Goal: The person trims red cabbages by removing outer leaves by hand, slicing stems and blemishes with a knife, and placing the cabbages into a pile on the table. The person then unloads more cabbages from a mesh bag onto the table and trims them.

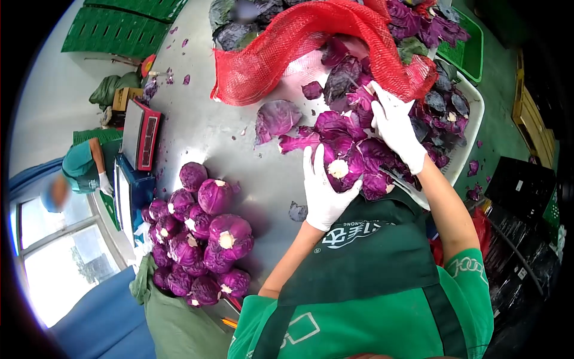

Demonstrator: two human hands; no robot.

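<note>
A red cabbage (350,163) with a pale cut stem lies at the table's near edge, its outer leaves loosened around it. My left hand (323,194), in a white glove, is wrapped round its near left side, thumb and fingers apart on either side. Over the far right side is my right hand (399,128), also gloved, with its fingers at a purple leaf (362,99); the fingertips are partly hidden. Loose leaves surround both hands, including a broad torn leaf (277,119) to the left.
Trimmed red cabbages (206,233) are piled at the left. A red mesh bag (311,30) lies across the far side. At the right, a white tub (472,128) holds dark leaves, near a green crate (469,45). Beyond a red-framed scale (147,140) is another person (89,164).
</note>
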